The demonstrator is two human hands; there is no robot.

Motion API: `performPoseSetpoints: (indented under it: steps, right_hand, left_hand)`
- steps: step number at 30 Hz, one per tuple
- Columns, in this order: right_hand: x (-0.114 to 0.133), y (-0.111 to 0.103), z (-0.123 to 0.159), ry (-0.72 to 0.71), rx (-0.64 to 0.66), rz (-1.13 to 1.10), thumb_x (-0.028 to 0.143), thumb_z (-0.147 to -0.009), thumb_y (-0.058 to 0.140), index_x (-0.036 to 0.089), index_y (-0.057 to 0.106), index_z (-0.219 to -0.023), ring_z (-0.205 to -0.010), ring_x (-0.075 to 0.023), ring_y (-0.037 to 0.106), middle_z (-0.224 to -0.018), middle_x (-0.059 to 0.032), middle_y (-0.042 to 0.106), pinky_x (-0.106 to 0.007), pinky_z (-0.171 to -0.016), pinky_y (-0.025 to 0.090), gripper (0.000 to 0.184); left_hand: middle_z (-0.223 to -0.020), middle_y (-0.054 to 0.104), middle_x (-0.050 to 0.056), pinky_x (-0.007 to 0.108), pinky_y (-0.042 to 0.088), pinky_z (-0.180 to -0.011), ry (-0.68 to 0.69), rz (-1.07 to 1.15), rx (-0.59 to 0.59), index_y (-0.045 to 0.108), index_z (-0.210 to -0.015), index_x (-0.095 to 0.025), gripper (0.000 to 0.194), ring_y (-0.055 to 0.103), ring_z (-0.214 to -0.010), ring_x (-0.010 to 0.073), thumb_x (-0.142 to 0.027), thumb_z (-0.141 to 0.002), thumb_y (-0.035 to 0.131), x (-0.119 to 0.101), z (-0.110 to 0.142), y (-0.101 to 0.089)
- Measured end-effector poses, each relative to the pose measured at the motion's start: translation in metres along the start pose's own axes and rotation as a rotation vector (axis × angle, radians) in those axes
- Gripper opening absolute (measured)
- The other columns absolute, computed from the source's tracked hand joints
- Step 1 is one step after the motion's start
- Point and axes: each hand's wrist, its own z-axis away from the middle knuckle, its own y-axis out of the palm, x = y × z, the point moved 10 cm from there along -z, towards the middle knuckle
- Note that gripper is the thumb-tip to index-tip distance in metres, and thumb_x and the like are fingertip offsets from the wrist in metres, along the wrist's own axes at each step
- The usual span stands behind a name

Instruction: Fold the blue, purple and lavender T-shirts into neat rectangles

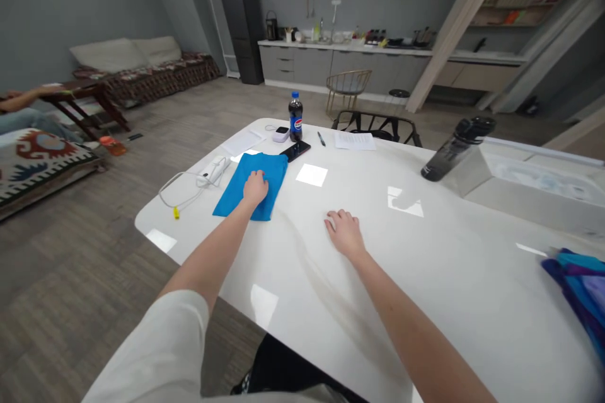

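A folded blue cloth (265,171) lies on the white glossy table (425,264), near its left end. My left hand (255,188) rests on top of the cloth with its fingers curled down onto the fabric. My right hand (345,232) lies flat on the bare tabletop to the right of the cloth, fingers stretched out, holding nothing.
Beyond the cloth stand a cola bottle (295,116), a black phone (295,151), a pen (321,138), papers (355,140) and a white cable (189,189). A dark bottle (454,148) leans on a clear box (534,186). Blue-purple cloths (579,289) lie at the right edge.
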Motion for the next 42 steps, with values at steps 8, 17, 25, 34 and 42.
performPoseSetpoints:
  steps: [8, 17, 25, 34, 42]
  right_hand:
    - [-0.003, 0.004, 0.000, -0.011, -0.042, -0.012, 0.039, -0.104, 0.047, 0.020, 0.063, -0.118, -0.108, -0.0283, 0.058, -0.113, -0.0120, 0.066, -0.041, -0.093, 0.038, 0.028]
    - [-0.003, 0.003, -0.001, -0.024, -0.049, 0.006, 0.040, -0.104, 0.047, 0.020, 0.063, -0.117, -0.106, -0.0278, 0.060, -0.111, -0.0112, 0.067, -0.040, -0.092, 0.039, 0.029]
    - [-0.005, 0.001, 0.001, -0.018, -0.070, -0.036, 0.040, -0.104, 0.047, 0.019, 0.064, -0.116, -0.108, -0.0275, 0.060, -0.112, -0.0118, 0.067, -0.040, -0.094, 0.039, 0.030]
    - [-0.065, -0.039, 0.033, 0.248, -0.407, -0.509, 0.046, -0.103, 0.037, 0.019, 0.064, -0.103, -0.089, -0.0234, 0.060, -0.098, -0.0106, 0.067, -0.037, -0.086, 0.045, 0.038]
    - [-0.168, -0.079, 0.138, 0.300, -0.320, -0.576, 0.045, -0.095, 0.052, 0.021, 0.066, -0.106, -0.085, -0.0238, 0.062, -0.102, -0.0093, 0.069, -0.039, -0.083, 0.051, 0.030]
  left_hand:
    - [-0.125, 0.062, 0.020, 0.047, 0.047, -0.096, 0.035, -0.148, 0.155, 0.062, -0.115, -0.016, 0.032, 0.059, -0.117, 0.0347, -0.027, -0.102, 0.036, 0.015, -0.036, 0.033]
    - [-0.130, 0.059, 0.022, 0.048, 0.042, -0.100, 0.099, -0.157, 0.182, 0.059, -0.119, -0.014, 0.032, 0.053, -0.123, 0.0359, -0.025, -0.102, 0.035, 0.005, -0.020, 0.029]
    - [-0.124, 0.059, 0.016, 0.048, 0.040, -0.097, 0.146, -0.101, -0.017, 0.060, -0.112, -0.021, 0.031, 0.050, -0.120, 0.0354, -0.028, -0.104, 0.031, -0.021, 0.001, -0.028]
    - [-0.115, 0.062, 0.012, 0.049, 0.041, -0.102, 0.505, 0.341, 0.083, 0.064, -0.101, -0.025, 0.024, 0.056, -0.114, 0.0288, -0.030, -0.102, 0.041, -0.194, 0.103, -0.005]
    - [-0.094, 0.075, 0.003, 0.027, 0.054, -0.093, 1.055, 0.661, 0.537, 0.071, -0.085, -0.037, 0.019, 0.070, -0.098, 0.0140, -0.028, -0.095, 0.057, -0.351, 0.331, 0.047]
